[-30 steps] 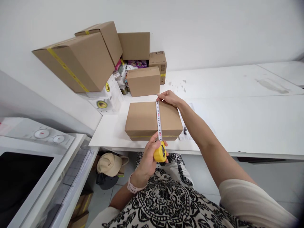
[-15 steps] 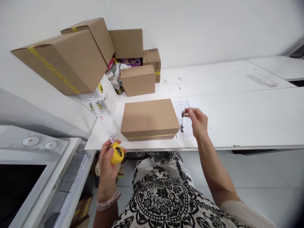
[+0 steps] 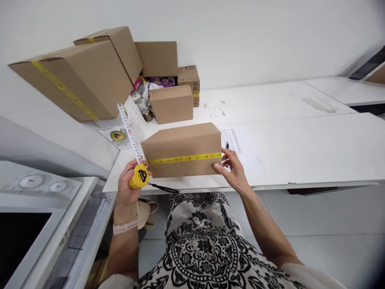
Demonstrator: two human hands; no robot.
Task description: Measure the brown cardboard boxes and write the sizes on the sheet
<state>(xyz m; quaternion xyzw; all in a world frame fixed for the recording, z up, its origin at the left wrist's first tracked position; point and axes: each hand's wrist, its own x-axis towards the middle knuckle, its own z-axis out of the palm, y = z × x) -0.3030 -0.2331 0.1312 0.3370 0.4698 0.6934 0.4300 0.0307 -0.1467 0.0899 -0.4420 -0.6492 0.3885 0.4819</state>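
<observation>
My left hand [image 3: 128, 178] is closed around a yellow tape measure [image 3: 139, 176]. Its white blade [image 3: 130, 132] sticks out up and to the left, and a black wrist strap [image 3: 164, 188] hangs from the case. My left fingertips are by the left end of a cardboard box [image 3: 183, 146]; whether they press on it I cannot tell. At the box's right end, my right hand [image 3: 233, 170] grips it, thumb on the front face. The box is tipped so its side with yellow tape faces me. Behind my right fingers a marker [image 3: 227, 145] lies on a printed sheet [image 3: 234, 140], partly hidden.
Large taped cartons [image 3: 90, 76] are stacked at the back left, on a white box with an avocado picture [image 3: 118, 135]. A smaller carton [image 3: 171, 104] stands by an open box of mixed goods. A white appliance with knobs [image 3: 31, 181] is at left. The white table [image 3: 294, 148] extends right.
My right hand has let go of the marker, leaving it on the sheet, and has taken hold of the box's right end. The box has tipped up, and the tape measure has moved up and left.
</observation>
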